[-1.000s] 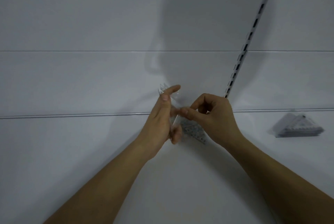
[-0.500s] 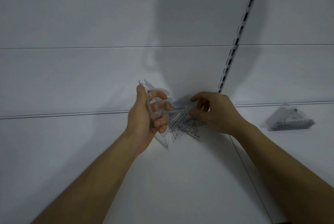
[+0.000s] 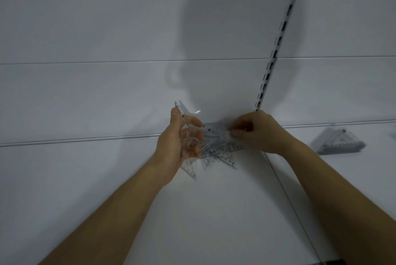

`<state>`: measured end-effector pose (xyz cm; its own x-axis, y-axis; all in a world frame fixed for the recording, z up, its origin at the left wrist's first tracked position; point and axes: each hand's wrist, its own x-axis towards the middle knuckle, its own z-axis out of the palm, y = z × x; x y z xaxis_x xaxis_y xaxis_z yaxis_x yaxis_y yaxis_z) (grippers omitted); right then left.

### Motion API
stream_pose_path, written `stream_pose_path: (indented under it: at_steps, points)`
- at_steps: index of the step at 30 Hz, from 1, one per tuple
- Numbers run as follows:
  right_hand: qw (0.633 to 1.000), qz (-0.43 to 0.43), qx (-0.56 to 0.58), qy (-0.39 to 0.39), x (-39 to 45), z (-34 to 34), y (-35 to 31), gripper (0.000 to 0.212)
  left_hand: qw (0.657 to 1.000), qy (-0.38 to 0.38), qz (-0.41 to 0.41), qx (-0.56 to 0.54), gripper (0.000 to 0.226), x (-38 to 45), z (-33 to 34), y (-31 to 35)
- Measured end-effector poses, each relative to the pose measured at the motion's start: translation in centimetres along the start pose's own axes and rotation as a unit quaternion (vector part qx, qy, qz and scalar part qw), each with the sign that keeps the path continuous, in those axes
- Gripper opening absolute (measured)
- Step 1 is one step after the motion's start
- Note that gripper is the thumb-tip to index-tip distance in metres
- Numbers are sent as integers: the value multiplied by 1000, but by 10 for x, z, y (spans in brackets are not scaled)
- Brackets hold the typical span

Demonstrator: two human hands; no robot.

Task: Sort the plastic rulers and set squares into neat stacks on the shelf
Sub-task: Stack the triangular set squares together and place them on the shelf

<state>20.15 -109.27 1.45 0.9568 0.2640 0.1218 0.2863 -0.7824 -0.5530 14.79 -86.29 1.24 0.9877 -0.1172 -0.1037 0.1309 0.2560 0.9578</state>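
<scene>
Two hands work over a white shelf (image 3: 214,211). The left hand (image 3: 177,142) grips a clear set square (image 3: 188,166) upright, thumb on one face, fingers curled round the other. The right hand (image 3: 255,132) pinches a piece from a loose pile of clear rulers and set squares (image 3: 220,149) lying between the hands; their number cannot be counted. One neat stack of set squares (image 3: 338,142) lies well apart on the right. One slotted upright (image 3: 276,50) runs up the back wall.
</scene>
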Motion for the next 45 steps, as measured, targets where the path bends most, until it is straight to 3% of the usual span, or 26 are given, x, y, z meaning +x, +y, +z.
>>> stream_pose_path:
  at_steps: [4, 9, 11, 15, 18, 21, 26, 28, 32, 39, 45]
  points:
    - [990, 21, 128, 50, -1, -14, -2, 11, 1000, 3, -1, -2, 67, 0, 2, 1]
    - [926, -22, 300, 228, -13, -14, -31, 13, 998, 12, 12, -66, 67, -3, 6, 4]
    - [928, -78, 262, 253, -20, 0, -49, 14, 994, 13, 21, -104, 58, -2, 9, 5]
    - [938, -231, 53, 253, -27, 29, -63, 18, 987, 2, 39, -157, 37, -5, 15, 4]
    - [936, -269, 37, 223, -26, 42, -62, 20, 980, -8, 62, -189, 47, -7, 12, 5]
    - [932, -287, 40, 219, -24, 43, -60, 17, 984, -5, 86, -157, 43, -6, 9, 5]
    - [947, -215, 62, 231, -21, 31, -54, 16, 981, 32, 126, -146, 49, -3, 1, 12]
    - [967, -174, 12, 183, -16, 30, -44, 15, 978, 40, 117, -169, 46, -3, -4, 17]
    - [987, -110, -103, 51, -11, 36, -26, 37, 979, 40, 91, -180, 40, -4, -8, 19]
    - [997, -67, -22, 32, -6, 25, -22, 14, 986, 34, 87, -138, 47, -4, -4, 16]
    - [995, -28, 56, 73, -5, 17, -15, 6, 987, 23, 81, -134, 49, -2, -2, 12]
